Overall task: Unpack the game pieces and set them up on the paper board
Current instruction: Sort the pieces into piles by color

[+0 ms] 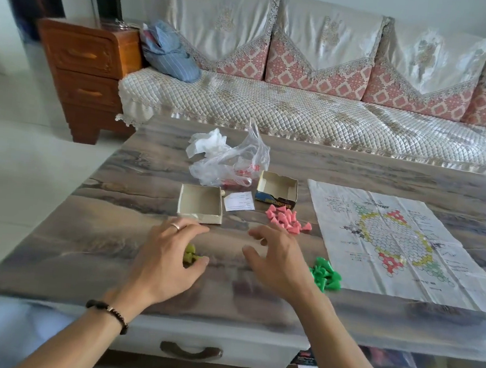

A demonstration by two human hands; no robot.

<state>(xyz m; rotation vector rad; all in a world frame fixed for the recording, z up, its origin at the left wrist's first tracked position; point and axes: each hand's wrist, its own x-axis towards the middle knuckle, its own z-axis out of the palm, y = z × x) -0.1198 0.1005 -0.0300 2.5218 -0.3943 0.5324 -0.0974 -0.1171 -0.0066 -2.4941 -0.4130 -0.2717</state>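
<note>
The left hand [168, 254] lies palm-down on the table [105, 229], its fingers curled over a small cluster of yellow-green pieces [191, 255] that peek out at about three o'clock of the palm; the thumb and fingertips close loosely around them, though whether any piece is actually pinched cannot be told. A ring sits on one finger and a dark bead bracelet [108, 313] circles the wrist. The right hand [278, 262] hovers just beside it at three o'clock, fingers spread and slack, gripping nothing. At twelve o'clock from the left hand, touching distance from its fingertips, sits an empty box tray [200, 203], and at two o'clock from that tray stands the box lid [277, 192], also empty, with a small white paper slip [239, 202] lying between them. Behind both, at twelve o'clock, lies a crumpled clear plastic bag [232, 161]. A loose heap of pink pieces [287, 219] rests at one o'clock of the right hand, near the lid. A pile of green pieces [325, 273] sits at three o'clock of the right hand, just beside the near left corner of the paper board [403, 245], which lies unfolded and creased on the table's right side, with no pieces on it. A sofa [304, 106] stands beyond the table.
</note>
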